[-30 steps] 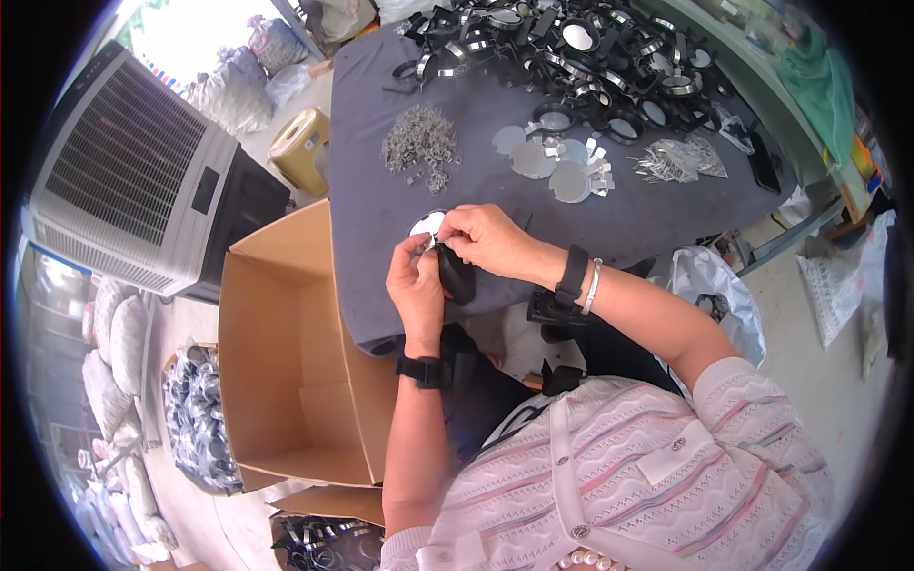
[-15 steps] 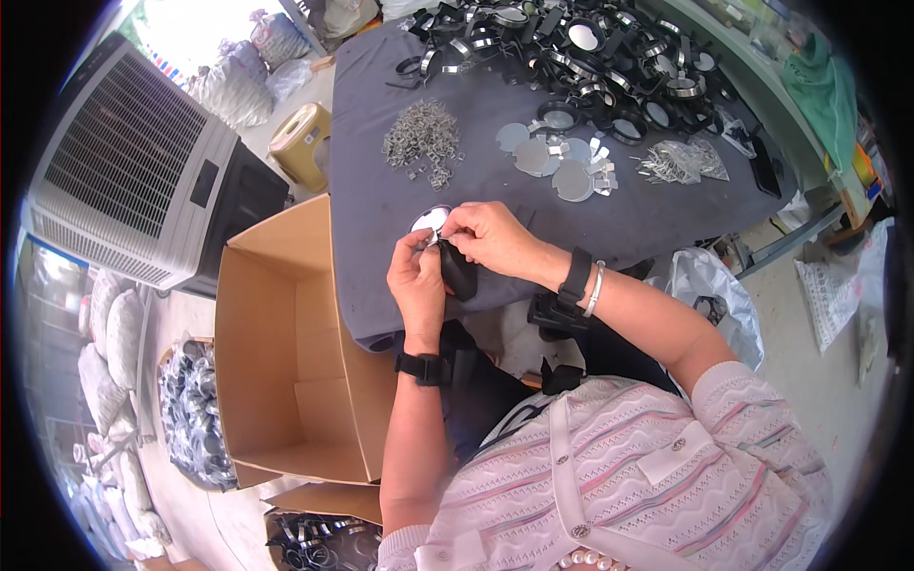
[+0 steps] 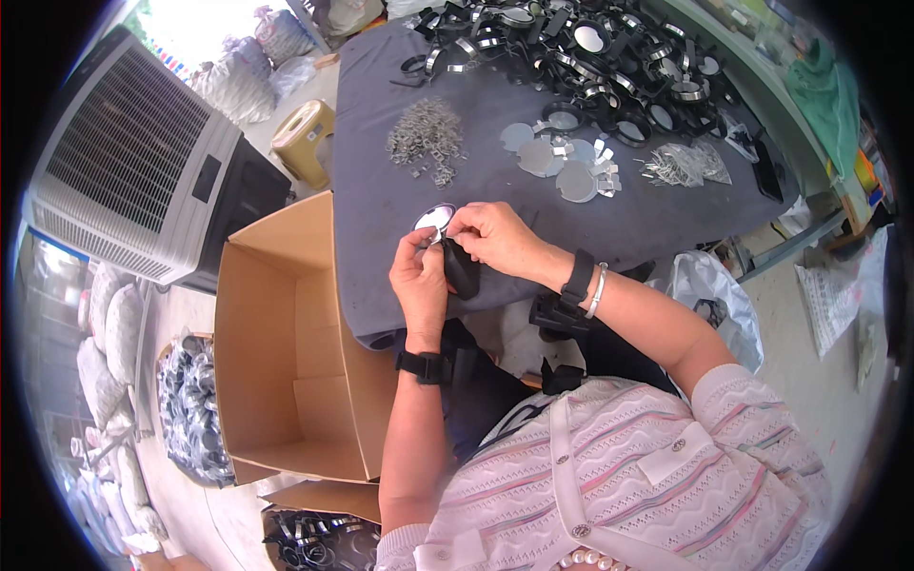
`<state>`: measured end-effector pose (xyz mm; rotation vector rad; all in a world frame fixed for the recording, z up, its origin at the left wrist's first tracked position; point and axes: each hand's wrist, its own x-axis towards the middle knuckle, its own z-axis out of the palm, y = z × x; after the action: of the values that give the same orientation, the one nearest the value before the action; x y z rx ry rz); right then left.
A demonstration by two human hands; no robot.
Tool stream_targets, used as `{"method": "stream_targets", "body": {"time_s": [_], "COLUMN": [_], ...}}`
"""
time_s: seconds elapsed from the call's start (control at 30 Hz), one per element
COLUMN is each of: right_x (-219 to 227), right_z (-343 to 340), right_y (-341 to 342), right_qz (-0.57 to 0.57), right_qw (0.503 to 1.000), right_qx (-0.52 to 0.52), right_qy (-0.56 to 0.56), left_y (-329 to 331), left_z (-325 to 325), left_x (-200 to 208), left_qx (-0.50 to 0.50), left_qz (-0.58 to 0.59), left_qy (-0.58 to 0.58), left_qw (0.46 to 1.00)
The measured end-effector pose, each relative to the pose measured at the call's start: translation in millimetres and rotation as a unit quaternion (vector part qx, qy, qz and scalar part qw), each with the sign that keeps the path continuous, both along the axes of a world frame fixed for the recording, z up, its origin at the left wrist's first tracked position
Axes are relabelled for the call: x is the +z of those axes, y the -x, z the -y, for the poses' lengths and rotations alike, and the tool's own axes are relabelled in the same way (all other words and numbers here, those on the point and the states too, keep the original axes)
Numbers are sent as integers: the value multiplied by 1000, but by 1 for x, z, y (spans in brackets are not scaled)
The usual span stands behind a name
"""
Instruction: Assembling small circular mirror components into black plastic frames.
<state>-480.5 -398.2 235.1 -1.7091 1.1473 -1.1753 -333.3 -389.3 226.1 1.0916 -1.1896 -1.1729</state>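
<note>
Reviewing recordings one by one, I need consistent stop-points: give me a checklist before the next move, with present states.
1. Left hand on the work: ok, fingers at the shiny disc's lower edge.
2. Right hand there too: ok, fingertips near the left's.
3. Join between disc and black part: cannot tell, fingers cover it.
4. Small metal pieces on the table: ok, heaped.
5. Cardboard box open: ok.

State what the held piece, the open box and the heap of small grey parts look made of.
Held piece: its black part looks like plastic or rubber, dark and even; its round head gleams like polished metal or mirror glass.
Open box: probably cardboard, with matte, creased brown walls.
Small grey parts: likely bare metal, given their silvery look.
</note>
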Motion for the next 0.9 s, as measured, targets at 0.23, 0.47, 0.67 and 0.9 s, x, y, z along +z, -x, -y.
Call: {"method": "stream_targets", "body": {"time_s": [0.23, 0.47, 0.67, 0.9], "right_x": [13, 12, 10, 6], "right_z": [7, 11, 22, 26], "right_y": [1, -1, 7, 19], "right_qz": [6, 165, -70, -57], "right_qw": [999, 975, 982, 987], "right_qx": [30, 47, 2, 115], "right_qy": [-12, -138, 178, 101], "left_y": [-2, -2, -4, -9], "left_z": [1, 2, 3, 1], "left_x": [-4, -6, -5, -3], "left_qx": [-2, 14, 3, -99], "left_qz": [-16, 6, -14, -66], "left_qy": [7, 8, 10, -33], "left_qw": [1000, 1000, 1000, 992]}}
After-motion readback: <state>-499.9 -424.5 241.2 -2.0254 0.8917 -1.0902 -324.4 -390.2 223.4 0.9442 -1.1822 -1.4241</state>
